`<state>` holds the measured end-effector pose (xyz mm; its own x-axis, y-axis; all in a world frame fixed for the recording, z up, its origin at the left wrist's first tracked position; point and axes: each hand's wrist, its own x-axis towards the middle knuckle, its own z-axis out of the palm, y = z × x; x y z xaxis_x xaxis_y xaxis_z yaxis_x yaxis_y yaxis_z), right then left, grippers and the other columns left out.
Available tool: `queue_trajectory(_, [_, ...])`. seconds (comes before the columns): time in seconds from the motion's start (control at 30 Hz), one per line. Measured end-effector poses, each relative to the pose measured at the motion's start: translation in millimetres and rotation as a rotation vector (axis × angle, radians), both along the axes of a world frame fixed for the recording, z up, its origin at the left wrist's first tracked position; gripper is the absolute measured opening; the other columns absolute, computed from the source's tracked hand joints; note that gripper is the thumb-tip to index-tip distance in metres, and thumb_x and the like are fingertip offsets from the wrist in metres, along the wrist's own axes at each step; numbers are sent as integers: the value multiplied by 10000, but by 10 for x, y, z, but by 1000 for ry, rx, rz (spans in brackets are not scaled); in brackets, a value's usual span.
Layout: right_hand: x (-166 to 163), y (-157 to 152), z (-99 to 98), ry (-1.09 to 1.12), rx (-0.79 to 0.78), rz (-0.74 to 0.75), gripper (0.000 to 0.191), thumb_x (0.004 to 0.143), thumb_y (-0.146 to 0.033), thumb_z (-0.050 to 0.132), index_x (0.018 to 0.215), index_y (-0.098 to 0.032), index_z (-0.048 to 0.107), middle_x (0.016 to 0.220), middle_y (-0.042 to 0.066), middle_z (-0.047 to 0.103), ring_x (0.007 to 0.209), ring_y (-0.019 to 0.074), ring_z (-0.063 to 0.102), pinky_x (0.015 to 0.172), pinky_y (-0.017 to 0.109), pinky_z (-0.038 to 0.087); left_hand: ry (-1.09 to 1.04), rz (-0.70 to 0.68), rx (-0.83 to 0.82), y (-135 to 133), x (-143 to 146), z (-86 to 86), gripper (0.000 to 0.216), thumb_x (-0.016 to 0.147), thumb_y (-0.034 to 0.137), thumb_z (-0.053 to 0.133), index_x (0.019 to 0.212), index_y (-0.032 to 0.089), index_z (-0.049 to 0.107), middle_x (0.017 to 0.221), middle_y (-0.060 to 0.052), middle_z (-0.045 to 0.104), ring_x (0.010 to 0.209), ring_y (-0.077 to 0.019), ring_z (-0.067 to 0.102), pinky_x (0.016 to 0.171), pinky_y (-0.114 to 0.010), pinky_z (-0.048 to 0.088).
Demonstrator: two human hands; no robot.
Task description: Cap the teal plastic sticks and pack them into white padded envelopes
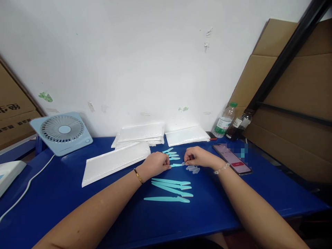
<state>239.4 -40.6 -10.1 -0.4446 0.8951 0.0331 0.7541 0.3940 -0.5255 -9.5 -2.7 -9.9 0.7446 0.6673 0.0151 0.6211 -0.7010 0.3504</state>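
The left hand (157, 164) has its grip pinched on the handle of a teal razor (176, 165), which lies level in the middle of the counter (124, 214); the right hand (198, 157) has thumb and finger together on a clear cap (183, 163) at the razor's head. More clear caps (193, 169) lie at four o'clock, just under the right hand. Four spare razors (169, 199) fan out at six o'clock, and a further bunch (175, 158) sits at twelve, partly behind the left hand, too overlapped for me to count. White padded envelopes (116, 164) lie on the blue top at nine, eleven and twelve o'clock. A phone (232, 159) rests at three, bottles (225, 122) stand between one and two, and a pale blue fan (61, 133) leans at ten, before a scuffed white wall (155, 62). Cardboard (306, 76) rises at two, behind a black bar. A white device (10, 174) at nine is cut off by the view; a blurred patch covers the phone's edge, and I cannot tell whether the cap already encloses the blade.
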Motion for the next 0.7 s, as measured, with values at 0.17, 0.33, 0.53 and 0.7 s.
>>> queue_trajectory(0.17, [-153, 23, -65, 3, 30, 11, 77, 780, -235, 637, 786, -170, 677, 772, 28, 661, 664, 127, 596, 597, 229, 443, -30, -21, 47, 35, 22, -77, 150, 801, 335, 615, 743, 203, 659, 739, -1, 679, 670, -149, 592, 564, -240, 354])
queue_trajectory(0.33, [-316, 80, -101, -25, 162, -6, 103, 806, -244, 622, 787, -177, 697, 790, 38, 660, 664, 135, 593, 629, 248, 444, -16, -5, 89, 101, 22, -93, 110, 814, 281, 605, 777, 196, 664, 774, -14, 673, 718, -164, 601, 627, -252, 395])
queue_trajectory(0.53, [115, -4, 106, 63, 138, -155, 182, 815, -290, 585, 843, -160, 710, 820, 62, 694, 740, 165, 614, 679, 266, 461, -142, -4, 72, 50, 2, -22, 196, 809, 348, 603, 906, 185, 651, 930, -42, 653, 811, -171, 598, 676, -256, 429])
queue_trajectory(0.7, [372, -116, 229, -38, -189, -109, 199, 670, -291, 698, 826, -169, 717, 785, 44, 705, 676, 163, 614, 594, 240, 454, -69, -287, -264, -50, -1, 49, 238, 725, 413, 684, 844, 207, 674, 785, 7, 658, 708, -126, 588, 562, -201, 400])
